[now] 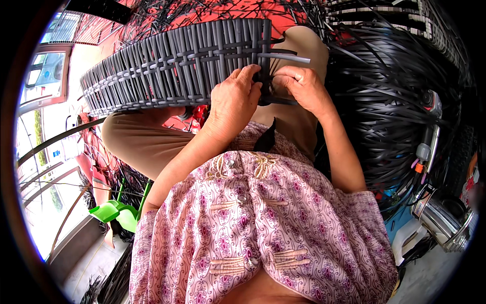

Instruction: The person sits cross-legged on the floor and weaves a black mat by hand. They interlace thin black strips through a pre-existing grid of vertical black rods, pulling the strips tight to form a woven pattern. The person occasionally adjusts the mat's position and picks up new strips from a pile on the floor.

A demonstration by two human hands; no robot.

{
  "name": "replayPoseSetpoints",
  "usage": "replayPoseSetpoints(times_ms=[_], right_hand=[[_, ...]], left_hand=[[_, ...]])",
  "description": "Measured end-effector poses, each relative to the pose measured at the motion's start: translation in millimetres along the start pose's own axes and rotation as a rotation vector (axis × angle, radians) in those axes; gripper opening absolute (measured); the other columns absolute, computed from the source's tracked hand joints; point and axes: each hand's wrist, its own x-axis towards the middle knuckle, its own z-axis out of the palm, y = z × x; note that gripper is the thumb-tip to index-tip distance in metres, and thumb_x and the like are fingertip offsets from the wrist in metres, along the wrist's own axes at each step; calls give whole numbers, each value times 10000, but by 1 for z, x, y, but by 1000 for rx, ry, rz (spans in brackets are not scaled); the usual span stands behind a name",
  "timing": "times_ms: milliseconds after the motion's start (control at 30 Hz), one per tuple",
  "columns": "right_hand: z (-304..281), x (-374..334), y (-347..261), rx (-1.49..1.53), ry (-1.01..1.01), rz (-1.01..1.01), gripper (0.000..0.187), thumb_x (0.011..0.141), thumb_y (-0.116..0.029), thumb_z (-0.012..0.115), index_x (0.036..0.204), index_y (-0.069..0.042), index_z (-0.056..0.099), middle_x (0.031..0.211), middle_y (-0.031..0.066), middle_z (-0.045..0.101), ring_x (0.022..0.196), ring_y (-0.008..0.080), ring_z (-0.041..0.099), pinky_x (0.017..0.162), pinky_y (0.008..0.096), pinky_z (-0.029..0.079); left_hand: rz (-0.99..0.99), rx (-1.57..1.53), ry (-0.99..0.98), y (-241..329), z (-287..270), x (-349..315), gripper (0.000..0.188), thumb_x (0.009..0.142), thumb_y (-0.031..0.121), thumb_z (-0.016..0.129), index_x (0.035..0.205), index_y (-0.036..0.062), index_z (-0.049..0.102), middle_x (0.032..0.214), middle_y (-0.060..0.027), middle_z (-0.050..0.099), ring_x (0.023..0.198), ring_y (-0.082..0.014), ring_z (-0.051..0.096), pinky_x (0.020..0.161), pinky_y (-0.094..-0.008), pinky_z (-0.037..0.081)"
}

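Note:
A long dark grey woven wicker panel (167, 66) lies across my lap, its right end near my knees. My left hand (236, 96) grips the lower edge close to that end, thumb and fingers closed on the weave. Just past the end, my right hand (302, 87) has its fingertips pinched together around a dark strand, partly hidden in shadow. A loose grey strip (288, 58) sticks out to the right from the panel's end, above my right hand. A dark flap of strip (266, 138) hangs below my hands.
Heaps of black plastic strips (385, 106) lie to the right, with a grey-and-red power tool (426, 137) on them. A shiny metal pot (443, 218) stands lower right. Green plastic pieces (119, 213) are at the left, near a glazed door (45, 76). More strips cover the red floor (202, 11) beyond.

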Motion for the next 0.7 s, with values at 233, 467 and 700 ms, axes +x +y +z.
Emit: replayPoseSetpoints(times_ms=[233, 467, 700], right_hand=[[-11, 16, 1, -6, -159, 33, 179, 967, -187, 677, 886, -37, 731, 620, -10, 583, 559, 69, 545, 511, 259, 447], [-6, 13, -9, -78, -78, -49, 220, 958, -215, 697, 839, -31, 709, 585, 11, 567, 525, 89, 538, 491, 284, 429], [6, 2, -13, -276, 39, -132, 217, 942, -217, 703, 855, -19, 692, 678, 96, 643, 605, 243, 632, 578, 349, 488]], left_hand=[[58, 180, 10, 2, 0, -2, 260, 906, 163, 686, 1157, 100, 707, 895, -98, 646, 774, -325, 679, 677, -418, 545], [74, 139, 11, -3, 2, 0, 193, 886, 140, 702, 1065, 72, 725, 870, -108, 652, 759, -315, 687, 671, -401, 549], [-94, -220, -48, -14, 1, 3, 165, 862, 108, 752, 968, -11, 710, 816, -99, 700, 709, -171, 681, 660, -307, 531]])
